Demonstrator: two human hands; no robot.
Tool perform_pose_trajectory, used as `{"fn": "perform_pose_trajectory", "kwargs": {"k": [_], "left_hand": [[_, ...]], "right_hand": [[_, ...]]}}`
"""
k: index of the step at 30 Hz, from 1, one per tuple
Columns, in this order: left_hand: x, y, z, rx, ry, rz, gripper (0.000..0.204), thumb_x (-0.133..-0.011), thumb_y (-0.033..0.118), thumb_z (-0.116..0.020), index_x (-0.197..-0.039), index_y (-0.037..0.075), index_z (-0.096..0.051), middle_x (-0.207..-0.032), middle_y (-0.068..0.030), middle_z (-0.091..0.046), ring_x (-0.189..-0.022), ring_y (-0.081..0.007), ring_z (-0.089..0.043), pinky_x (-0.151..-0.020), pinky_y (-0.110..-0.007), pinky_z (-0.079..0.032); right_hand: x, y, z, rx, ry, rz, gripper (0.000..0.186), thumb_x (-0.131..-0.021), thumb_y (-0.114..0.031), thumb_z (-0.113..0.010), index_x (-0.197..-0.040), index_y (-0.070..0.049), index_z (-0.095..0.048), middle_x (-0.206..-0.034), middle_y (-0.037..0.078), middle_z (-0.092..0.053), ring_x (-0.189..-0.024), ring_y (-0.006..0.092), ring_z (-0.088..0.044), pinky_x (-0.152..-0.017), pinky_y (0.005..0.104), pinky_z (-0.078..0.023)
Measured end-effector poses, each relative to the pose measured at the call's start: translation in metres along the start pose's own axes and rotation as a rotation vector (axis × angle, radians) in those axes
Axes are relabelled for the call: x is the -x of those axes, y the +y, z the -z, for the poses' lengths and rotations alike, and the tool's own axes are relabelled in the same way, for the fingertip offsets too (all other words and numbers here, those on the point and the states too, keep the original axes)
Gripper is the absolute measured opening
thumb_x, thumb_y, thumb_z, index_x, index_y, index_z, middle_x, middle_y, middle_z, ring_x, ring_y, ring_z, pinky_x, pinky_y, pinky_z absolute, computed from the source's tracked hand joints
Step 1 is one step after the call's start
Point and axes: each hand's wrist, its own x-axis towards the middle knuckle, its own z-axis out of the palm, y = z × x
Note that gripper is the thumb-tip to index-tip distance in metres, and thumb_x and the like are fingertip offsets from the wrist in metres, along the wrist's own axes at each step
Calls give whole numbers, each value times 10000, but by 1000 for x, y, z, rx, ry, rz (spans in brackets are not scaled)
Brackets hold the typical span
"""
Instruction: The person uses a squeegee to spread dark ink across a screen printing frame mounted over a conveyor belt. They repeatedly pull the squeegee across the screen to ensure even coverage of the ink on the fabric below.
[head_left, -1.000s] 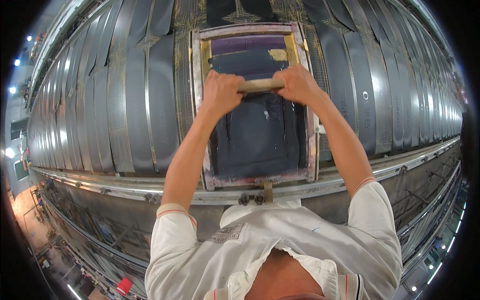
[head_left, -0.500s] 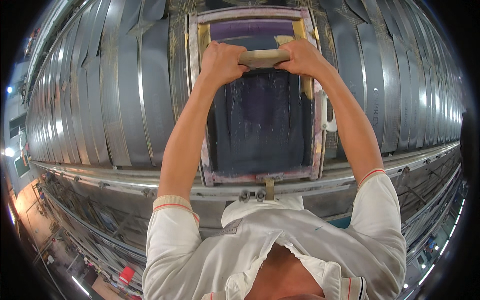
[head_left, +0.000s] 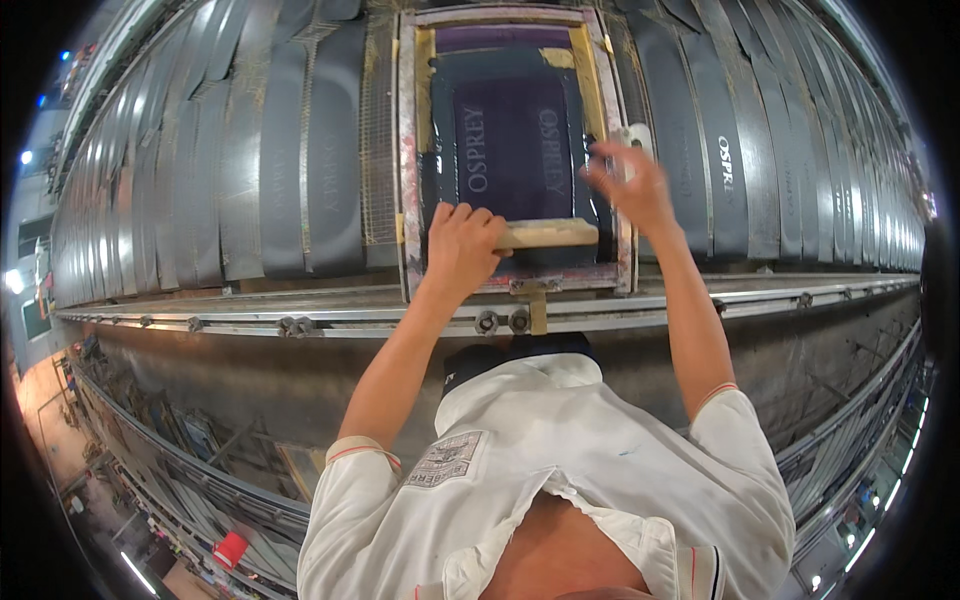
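Pale wooden squeegee (head_left: 548,235) slid nearer, left hand (head_left: 464,248) clasping it, right hand (head_left: 634,186) spread, empty.

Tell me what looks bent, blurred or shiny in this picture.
Head view: the long metal rail bows, bent by the wide lens; same head view: the right grip looks smeared; head view again: glare streaks the grey strips toward both sides.

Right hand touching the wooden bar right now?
Apart. The head view shows a clear gap between the right hand and the right end of the wooden bar; the left hand grips the other end.
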Motion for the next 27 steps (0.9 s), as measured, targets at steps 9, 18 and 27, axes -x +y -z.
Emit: {"fn": "perform_pose_trajectory", "kwargs": {"k": [9,18,27], "left_hand": [[6,0,-2,7,-14,24,271,-643,72,-769,-906,118,-719,-917,-19,-686,-898,-235,-624,-877,-390,-422],[55,-89,72,34,38,161,340,-623,36,-796,-947,132,-759,-962,6,-742,-903,-225,-667,-858,-379,-443],[174,-245,165,-117,66,75,320,-606,54,-809,-904,148,-745,-918,10,-746,-815,-205,-653,-776,-360,-433]], "right_hand": [[-63,104,-14,-113,186,-617,311,-991,-357,-668,-1066,-59,-723,-956,130,-727,-834,244,-670,-772,392,-507],[-82,-16,-87,-230,323,-468,287,-980,-326,-693,-1008,-41,-716,-863,73,-725,-756,166,-664,-720,345,-513],[-84,-178,-261,-373,311,-435,266,-960,-324,-697,-950,-59,-669,-784,99,-675,-719,260,-666,-714,390,-509]]}}
